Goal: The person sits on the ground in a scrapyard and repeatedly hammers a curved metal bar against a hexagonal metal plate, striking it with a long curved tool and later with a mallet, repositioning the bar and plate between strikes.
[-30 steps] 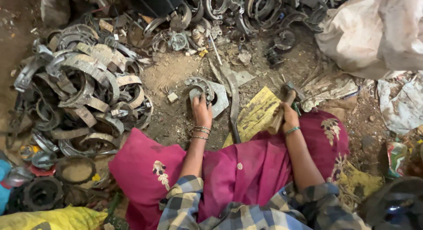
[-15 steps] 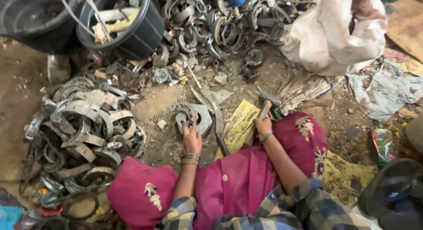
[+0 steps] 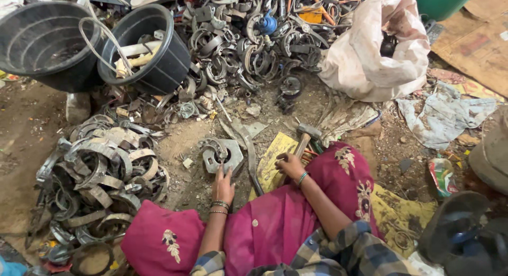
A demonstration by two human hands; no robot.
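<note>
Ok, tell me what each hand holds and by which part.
Right hand grips the hammer low on its wooden handle. Left hand holds nothing; its fingertips rest on the metal part.

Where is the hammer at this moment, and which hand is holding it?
In the head view, the hammer is right of centre, gripped by the right hand over the yellow sheet. Its head points toward the white sack.

A seated worker wears magenta cloth with pale embroidered motifs, a blue-and-white checked shirt, metal bangles at the left hand [image 3: 223, 186] and a green bangle at the right hand [image 3: 290, 166].
</note>
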